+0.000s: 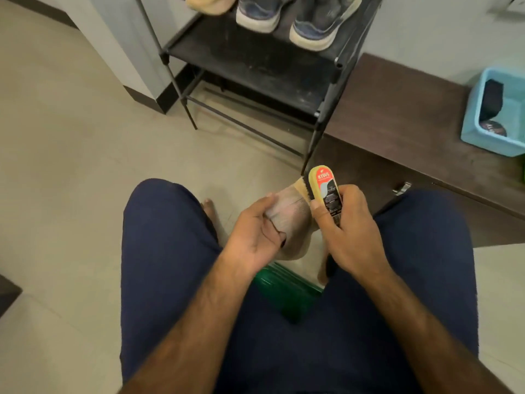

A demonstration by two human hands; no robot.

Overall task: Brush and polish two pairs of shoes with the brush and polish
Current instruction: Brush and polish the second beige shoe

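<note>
Tan shoe [289, 223] is sitting between the knees, sole side partly up, gripped from the left. Left hand [255, 237] is wrapping its fingers into the shoe's opening with the thumb lying across the upper; fingers curled tight on it. Right hand [349, 234] is closing around a brush [325, 191], thumb on the near side, other fingers folded over the labelled back. Brush bristles are touching the shoe's right edge near the toe; the yellow end with the red label is sticking up past the fingertips.

Person is sitting on a green stool [284, 288], legs in dark blue trousers spread to either side. Bare foot [208, 207] is showing on the floor [71, 166] just left of the shoe.

Black shoe rack [255, 61] is standing ahead; blue shoes [287, 15] are resting at the front edge of its top shelf, a tan shoe partly cut off beside them at the left corner. Lower shelf is bare. Brown cabinet [403, 120] is running along the right, touching the rack's right legs; a light blue tub [483, 137] is sitting at its far right edge with dark items inside, one looking like a round tin. Open floor is lying wide to the left.
</note>
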